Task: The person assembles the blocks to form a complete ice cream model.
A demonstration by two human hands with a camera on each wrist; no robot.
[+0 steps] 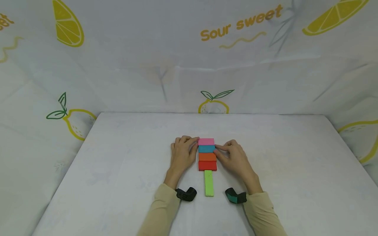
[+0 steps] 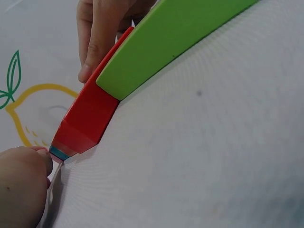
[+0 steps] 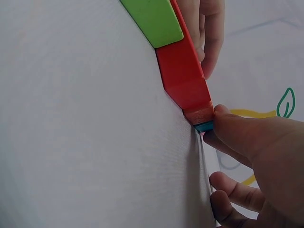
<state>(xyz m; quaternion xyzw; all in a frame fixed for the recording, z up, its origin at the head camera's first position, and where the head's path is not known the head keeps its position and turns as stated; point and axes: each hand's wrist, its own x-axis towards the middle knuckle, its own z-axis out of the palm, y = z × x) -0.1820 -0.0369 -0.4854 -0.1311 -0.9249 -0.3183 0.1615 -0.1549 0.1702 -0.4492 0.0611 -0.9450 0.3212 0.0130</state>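
Observation:
Several coloured blocks lie flat in a column on the white table: a pink block [image 1: 206, 141] at the far end, then a blue block [image 1: 206, 149], an orange block [image 1: 207, 157] and a red block [image 1: 207, 166]. A green block [image 1: 209, 183] points lengthwise toward me, its far end against the red one. On the left side, my left hand [image 1: 181, 154] touches the ends of the pink and blue blocks with its fingertips and thumb. My right hand [image 1: 236, 160] rests thumb and forefinger at the right end of the blue block. Neither hand is curled round a block.
A white cloth with lemon prints [image 1: 214, 107] and lettering hangs behind the table [image 1: 133, 147] and at its sides. Dark wrist devices [image 1: 186, 194] sit at both sleeve cuffs, on either side of the green block.

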